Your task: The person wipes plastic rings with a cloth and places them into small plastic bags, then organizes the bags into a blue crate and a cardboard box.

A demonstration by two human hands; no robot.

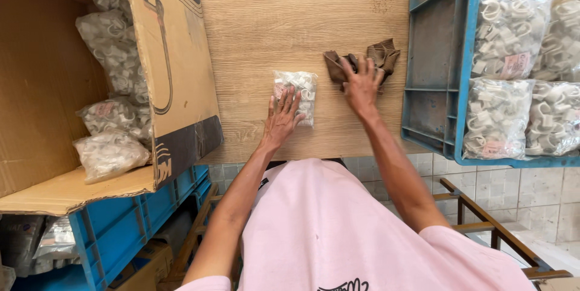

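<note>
Pink cloth of the person's shirt (338, 230) fills the near edge. On the wooden table (284, 19), the left hand (281, 119) is laid flat, fingers spread, on a small clear bag of white fittings (297, 94), apparently to pin it down. The right hand (361, 85) is pressed, unclenched, on a brown rag (382, 55). Packed bags are stacked in the cardboard box (36, 85) and the blue crate (438, 55) on either side.
</note>
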